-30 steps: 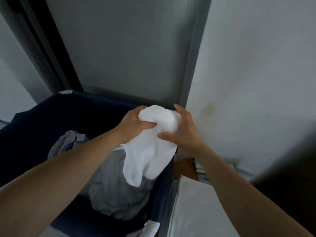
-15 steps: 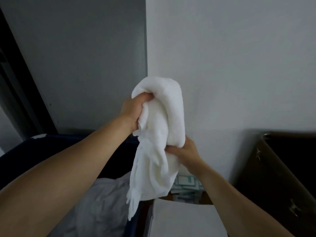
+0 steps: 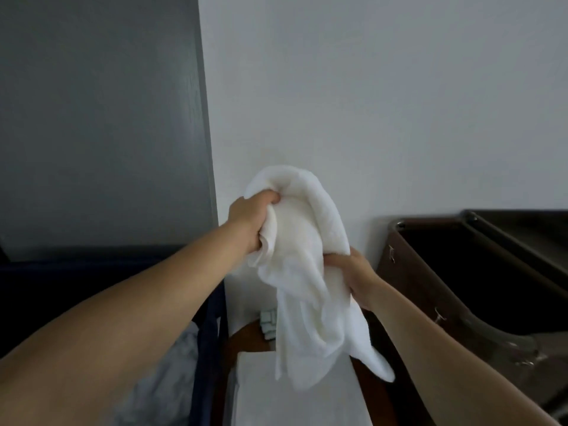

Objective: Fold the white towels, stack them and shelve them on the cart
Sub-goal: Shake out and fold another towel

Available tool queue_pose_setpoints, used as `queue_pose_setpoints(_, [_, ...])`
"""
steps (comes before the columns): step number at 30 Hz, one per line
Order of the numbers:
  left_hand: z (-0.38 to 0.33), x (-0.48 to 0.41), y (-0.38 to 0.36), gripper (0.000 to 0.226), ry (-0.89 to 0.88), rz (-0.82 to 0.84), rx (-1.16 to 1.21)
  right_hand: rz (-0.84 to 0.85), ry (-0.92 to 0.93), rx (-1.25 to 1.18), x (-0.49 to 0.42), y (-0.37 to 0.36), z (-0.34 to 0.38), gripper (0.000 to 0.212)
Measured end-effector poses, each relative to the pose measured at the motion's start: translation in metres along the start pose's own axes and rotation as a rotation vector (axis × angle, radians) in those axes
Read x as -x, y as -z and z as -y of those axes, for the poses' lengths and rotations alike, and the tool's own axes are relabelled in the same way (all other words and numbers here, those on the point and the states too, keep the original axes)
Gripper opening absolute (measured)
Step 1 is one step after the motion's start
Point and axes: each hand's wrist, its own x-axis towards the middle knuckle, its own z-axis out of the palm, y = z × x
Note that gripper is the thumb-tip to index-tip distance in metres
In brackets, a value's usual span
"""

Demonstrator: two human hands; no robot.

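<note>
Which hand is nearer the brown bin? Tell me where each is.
Right. The right hand grips the white towel just left of the brown bin; the left hand grips the towel's top, farther left and higher.

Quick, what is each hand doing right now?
Left hand: gripping the white towel near its top.
Right hand: gripping the same towel lower down.

I've got the towel point(image 3: 304, 265) up in front of the wall point(image 3: 368, 103): L hand point(image 3: 250, 224) grips its upper left part, R hand point(image 3: 356, 272) grips lower on its right side, and the loose end hangs over a folded stack point(image 3: 292, 398) at bottom centre. The hamper point(image 3: 212, 318) sits bottom left w/ crumpled linen point(image 3: 172, 379) in it, just left of the stack, and a door panel point(image 3: 92, 118) stands behind it, left of the wall. The cart point(image 3: 430, 272) is right of the R hand, by the wall; small packets point(image 3: 267, 322) lie behind the stack, partly hidden by the towel.
</note>
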Motion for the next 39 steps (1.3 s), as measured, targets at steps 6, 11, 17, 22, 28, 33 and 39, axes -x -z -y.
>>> queue_pose_setpoints(6, [0.077, 0.027, -0.024, 0.030, -0.090, 0.105, -0.268, 0.149, 0.046, -0.063, 0.017, 0.032, -0.028, 0.054])
queue_pose_setpoints(11, [0.106, 0.022, -0.044, 0.039, -0.044, 0.076, -0.339, 0.005, 0.027, 0.119, 0.008, 0.051, -0.042, 0.086])
queue_pose_setpoints(17, [0.102, 0.015, -0.057, 0.041, 0.160, -0.164, -0.171, 0.202, 0.333, 0.624, 0.015, 0.045, -0.044, 0.120])
queue_pose_setpoints(22, [0.098, 0.028, -0.063, 0.055, 0.300, 0.039, -0.005, 0.250, 0.268, 0.882, 0.009, 0.030, -0.058, 0.142])
queue_pose_setpoints(28, [0.104, 0.033, -0.040, 0.053, 0.240, 0.209, 0.028, -0.023, 0.264, 0.583, -0.007, 0.038, -0.063, 0.082])
queue_pose_setpoints(33, [0.116, 0.032, -0.012, 0.037, -0.009, 0.118, -0.246, -0.047, 0.287, 0.355, -0.010, 0.042, -0.034, 0.043])
queue_pose_setpoints(39, [0.146, 0.025, 0.012, 0.094, 0.054, 0.211, -0.487, -0.056, 0.254, -0.030, -0.017, 0.047, 0.021, 0.050])
